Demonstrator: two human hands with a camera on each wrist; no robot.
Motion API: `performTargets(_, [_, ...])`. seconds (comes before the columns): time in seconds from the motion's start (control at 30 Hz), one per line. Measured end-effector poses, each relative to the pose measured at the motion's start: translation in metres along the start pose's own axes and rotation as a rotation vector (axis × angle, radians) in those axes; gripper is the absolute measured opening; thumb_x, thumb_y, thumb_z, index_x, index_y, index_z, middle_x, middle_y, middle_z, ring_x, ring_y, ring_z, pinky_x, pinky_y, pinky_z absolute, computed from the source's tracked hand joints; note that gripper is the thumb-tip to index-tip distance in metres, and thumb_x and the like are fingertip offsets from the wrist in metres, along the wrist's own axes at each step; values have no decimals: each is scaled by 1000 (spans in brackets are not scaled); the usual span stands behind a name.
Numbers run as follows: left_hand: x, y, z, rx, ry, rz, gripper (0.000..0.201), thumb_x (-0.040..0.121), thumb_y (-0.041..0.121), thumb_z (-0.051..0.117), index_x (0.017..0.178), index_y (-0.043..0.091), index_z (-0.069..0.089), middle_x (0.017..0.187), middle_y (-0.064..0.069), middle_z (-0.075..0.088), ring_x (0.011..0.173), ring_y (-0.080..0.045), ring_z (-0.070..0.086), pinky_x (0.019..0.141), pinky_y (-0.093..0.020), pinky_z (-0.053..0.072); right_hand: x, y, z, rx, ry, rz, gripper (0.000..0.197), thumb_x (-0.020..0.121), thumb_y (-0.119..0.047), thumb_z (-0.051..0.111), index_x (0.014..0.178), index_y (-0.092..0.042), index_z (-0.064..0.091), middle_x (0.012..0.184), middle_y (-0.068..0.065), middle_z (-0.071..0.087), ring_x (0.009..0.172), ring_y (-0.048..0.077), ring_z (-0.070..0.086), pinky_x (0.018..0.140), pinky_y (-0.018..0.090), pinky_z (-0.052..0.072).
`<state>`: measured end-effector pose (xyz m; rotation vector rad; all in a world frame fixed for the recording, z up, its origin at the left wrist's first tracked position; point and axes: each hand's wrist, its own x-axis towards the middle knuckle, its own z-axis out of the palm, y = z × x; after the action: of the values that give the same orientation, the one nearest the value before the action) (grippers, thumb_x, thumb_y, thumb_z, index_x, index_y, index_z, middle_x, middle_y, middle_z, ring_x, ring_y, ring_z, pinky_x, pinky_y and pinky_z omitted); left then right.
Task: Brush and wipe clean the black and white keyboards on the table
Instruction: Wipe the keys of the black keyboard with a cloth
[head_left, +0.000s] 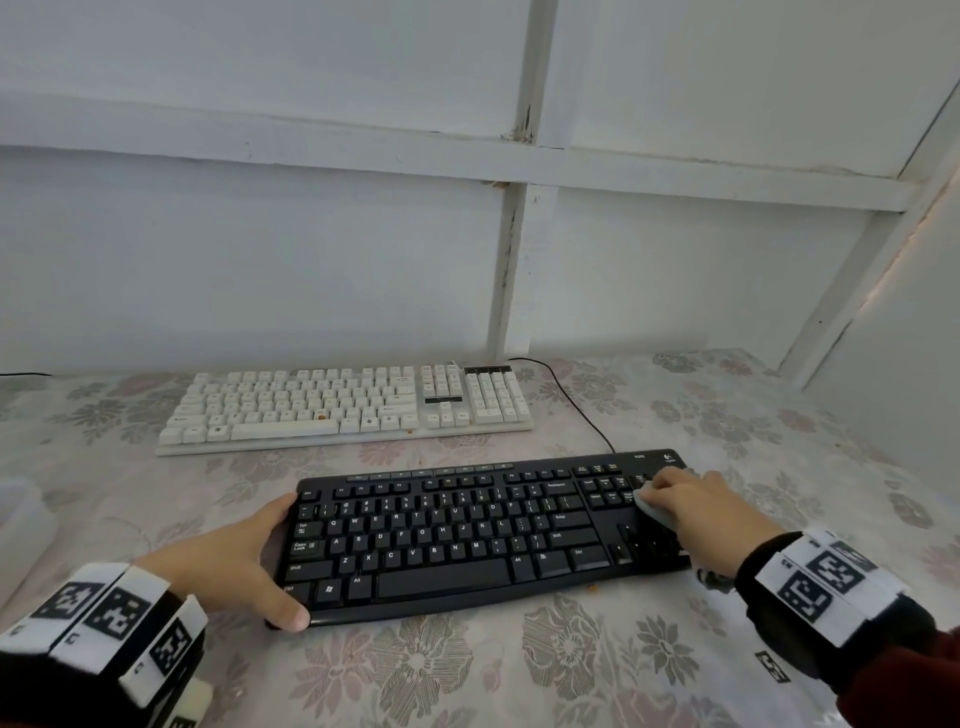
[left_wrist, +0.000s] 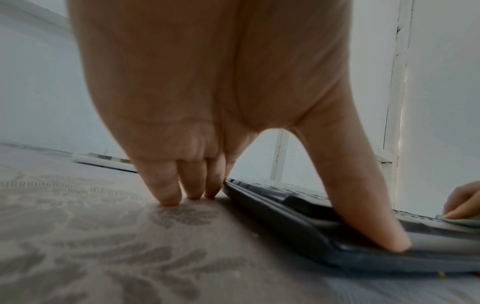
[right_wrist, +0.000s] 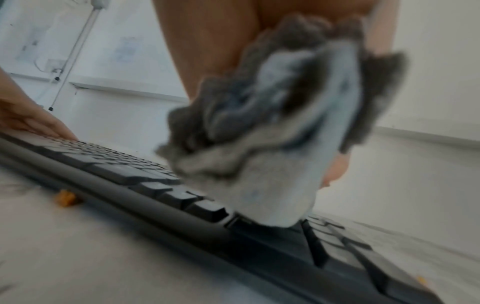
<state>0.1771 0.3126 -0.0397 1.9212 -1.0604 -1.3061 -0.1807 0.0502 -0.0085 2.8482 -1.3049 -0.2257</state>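
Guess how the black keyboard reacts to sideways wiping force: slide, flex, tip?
Black keyboard is flat and low, so tipping seems unlikely. It probably looks light enough to skate on the smooth floral tablecloth; the left hand braces its end. The cloth is bunched and floppy.

A surface (head_left: 597, 670) under a pale floral-patterned cloth carries 2 keyboards: a black plastic keyboard (head_left: 467, 540) near the front and a white plastic keyboard (head_left: 337, 405) behind it, apart from it, by the wall. A small orange crumb (right_wrist: 66, 197) lies just beside the black keyboard's front edge
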Motion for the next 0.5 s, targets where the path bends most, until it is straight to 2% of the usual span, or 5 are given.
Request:
performTargets(0.13, [1,-4,-2,8,9,-8,142,27,26,98,143,29,17,138,13,42,127,-11,44,110,-40,35,8,10,0,-54,-7,61,25,92,0,44,99,-15,62,105,-4,45,85,19,36,83,29,36])
performTargets(0.3, [3,-5,-2,21,8,-17,146,28,26,98,146,28,13,139,12,41,128,-12,44,110,-41,35,12,28,-14,-33,-75,143,30,100,-18,38,113,-13,65,115,0,51,92,22,46,82,25,32])
performTargets(0.37, [4,-6,-3,17,7,-16,145,27,27,98,146,27,15,139,11,42,128,-13,44,110,-41,35,17,28,-20,-21,-87,166,31,101,-22,38,101,-11,67,101,0,48,77,18,46,79,24,28])
performTargets(0.43, [5,-7,-3,14,12,-17,146,26,28,98,145,27,15,139,11,41,128,-13,43,111,-41,35,18,18,-25,17,-61,213,25,93,-6,42,74,-13,57,87,-2,39,62,16,37,76,26,26])
performTargets(0.5, [5,-7,-3,12,12,-13,150,25,28,98,147,26,12,139,12,42,128,-12,44,110,-41,35,20,8,-26,55,-25,168,29,85,5,41,63,-14,44,84,-3,39,67,16,40,76,28,32])
